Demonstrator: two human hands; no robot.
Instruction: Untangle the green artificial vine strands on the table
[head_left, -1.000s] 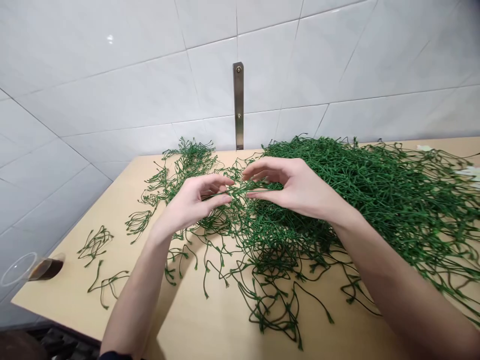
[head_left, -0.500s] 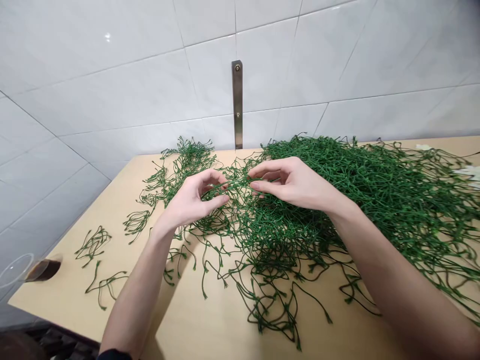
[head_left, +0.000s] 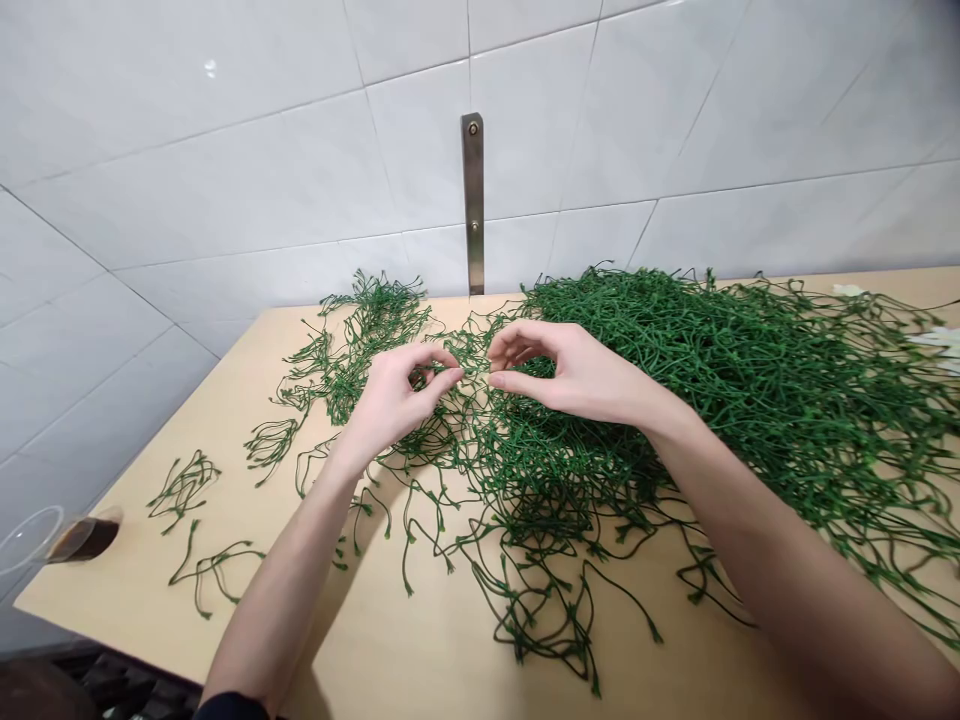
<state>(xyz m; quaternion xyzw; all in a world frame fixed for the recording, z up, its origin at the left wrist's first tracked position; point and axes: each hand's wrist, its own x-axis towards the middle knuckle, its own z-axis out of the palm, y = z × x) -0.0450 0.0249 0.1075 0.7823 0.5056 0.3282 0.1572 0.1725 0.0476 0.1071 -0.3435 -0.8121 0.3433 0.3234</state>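
Note:
My left hand (head_left: 405, 395) is over the middle of the table, thumb and index finger pinched together, apparently on a thin green strand that is hard to make out at the fingertips. Facing it a short gap away, my right hand (head_left: 559, 370) has its thumb and curled fingers slightly apart, with nothing clearly between them. Beneath and behind the right hand spreads a large tangled pile of green strands (head_left: 720, 380) with small split tips. A smaller heap of similar strands (head_left: 375, 320) lies beyond the left hand.
Loose strands (head_left: 547, 620) are scattered near the front of the wooden table (head_left: 420, 650). Small bunches (head_left: 184, 488) lie at the left. A clear cup with dark liquid (head_left: 86, 538) is at the left edge. A tiled wall with a metal strip (head_left: 473, 200) rises behind.
My left thumb and index finger have closed together. My right hand has shifted slightly left, its thumb and fingers a little apart. The strand stretched between the hands no longer shows clearly.

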